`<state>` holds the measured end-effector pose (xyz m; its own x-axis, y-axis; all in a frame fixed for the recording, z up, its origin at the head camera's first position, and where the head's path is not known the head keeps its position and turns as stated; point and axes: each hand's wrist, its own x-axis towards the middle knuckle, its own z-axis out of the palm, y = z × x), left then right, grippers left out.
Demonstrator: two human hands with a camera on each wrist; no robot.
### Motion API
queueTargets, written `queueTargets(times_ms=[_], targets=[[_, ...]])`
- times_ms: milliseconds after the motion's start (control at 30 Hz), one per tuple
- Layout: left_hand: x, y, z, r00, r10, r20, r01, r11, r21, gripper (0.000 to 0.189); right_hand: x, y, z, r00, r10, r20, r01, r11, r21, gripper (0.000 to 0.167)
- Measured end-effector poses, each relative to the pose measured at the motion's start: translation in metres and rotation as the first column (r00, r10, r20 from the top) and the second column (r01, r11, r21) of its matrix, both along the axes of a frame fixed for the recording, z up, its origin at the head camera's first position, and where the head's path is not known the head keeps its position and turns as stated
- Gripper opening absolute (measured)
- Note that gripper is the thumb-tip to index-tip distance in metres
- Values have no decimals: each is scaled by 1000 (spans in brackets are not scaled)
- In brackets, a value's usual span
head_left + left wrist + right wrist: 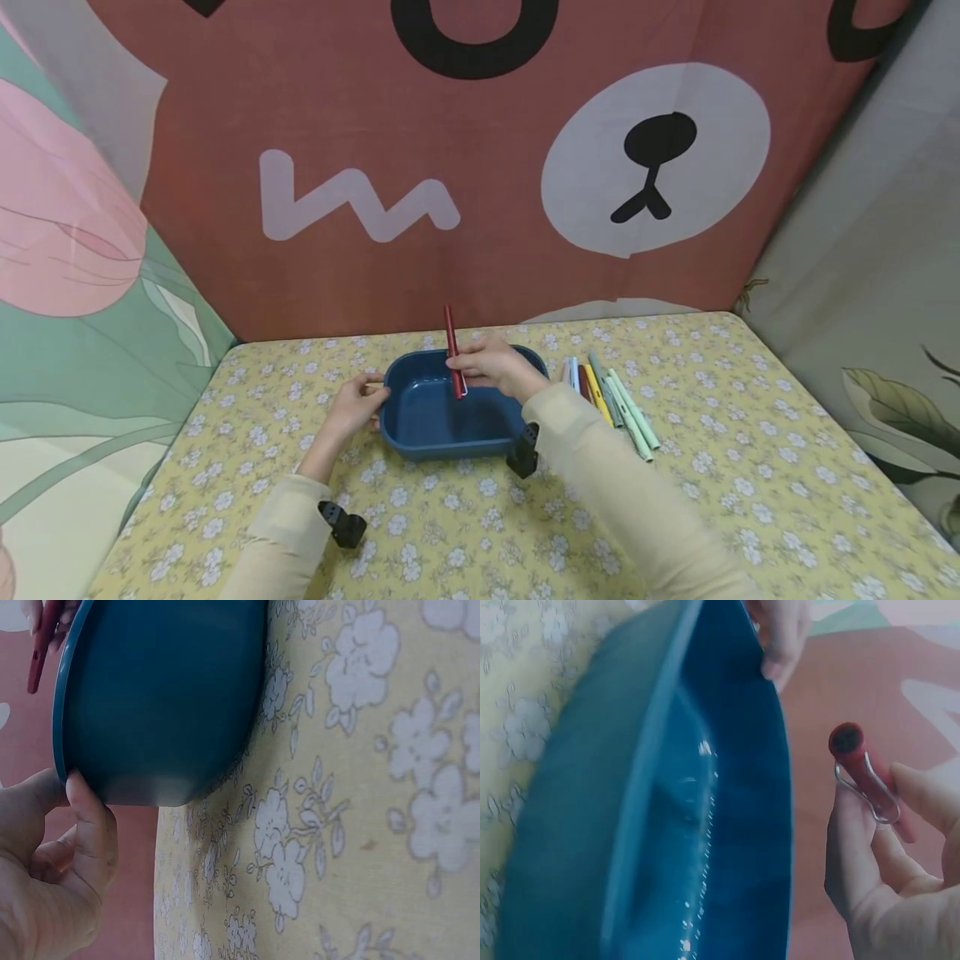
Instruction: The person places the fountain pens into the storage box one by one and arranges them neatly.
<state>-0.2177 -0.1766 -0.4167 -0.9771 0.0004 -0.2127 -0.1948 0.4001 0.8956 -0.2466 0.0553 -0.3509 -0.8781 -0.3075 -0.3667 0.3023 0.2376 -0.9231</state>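
Note:
A blue rectangular basin with rounded corners sits on the table, its bare inner floor showing. My left hand grips its left end, the thumb at the rim and a fingertip against the outer wall in the left wrist view. Above the basin, my right hand pinches a red pen between thumb and fingers. The pen stands steeply tilted in the head view, with its silver wire clip at the lower end. In the right wrist view its round dark end faces the camera.
Right of the basin, several pens lie side by side, among them a yellow pen, a grey-green pen and a pale green pen. A yellow floral cloth covers the table. Behind its far edge hangs a printed reddish-brown curtain.

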Motion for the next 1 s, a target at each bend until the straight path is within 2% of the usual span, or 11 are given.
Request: queueTargets(times_ms=[433, 833, 1000], targets=[[0, -1, 1, 1000, 2, 4, -2, 1000, -6, 43, 12, -25, -30, 1000, 15, 24, -16, 999, 28, 38], [1, 1, 0, 1000, -21, 16, 21, 1000, 0, 42, 18, -32, -48, 1000, -4, 26, 3, 999, 40, 32], [1, 1, 1, 1000, -24, 18, 24, 1000, 18, 41, 19, -33, -53, 999, -13, 35, 11, 999, 39, 36]])
